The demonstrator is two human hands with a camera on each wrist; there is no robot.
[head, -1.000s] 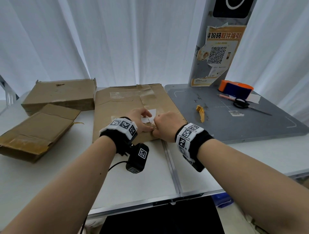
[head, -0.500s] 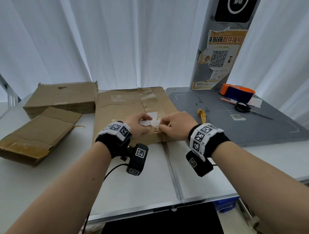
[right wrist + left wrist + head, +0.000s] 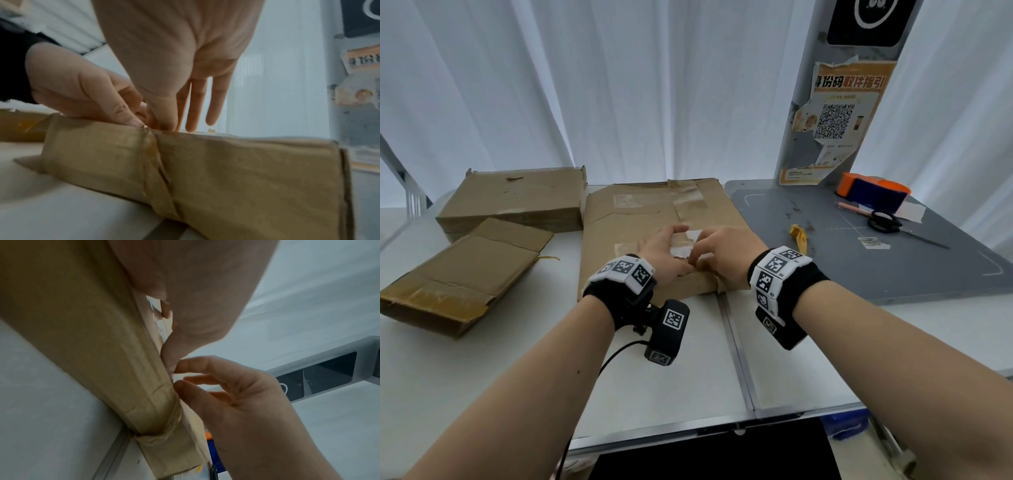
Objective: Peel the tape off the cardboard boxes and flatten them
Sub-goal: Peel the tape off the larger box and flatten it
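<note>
Box [image 3: 619,253]: flat at the table's [image 3: 688,370] near middle.
Left hand [image 3: 664,253]: presses the box top.
Right hand [image 3: 726,253]: pinches tape [image 3: 681,251] beside it.

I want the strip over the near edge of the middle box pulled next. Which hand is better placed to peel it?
Probably the right hand: its fingertips pick at the tape on the middle box, while the left hand presses beside it.
</note>
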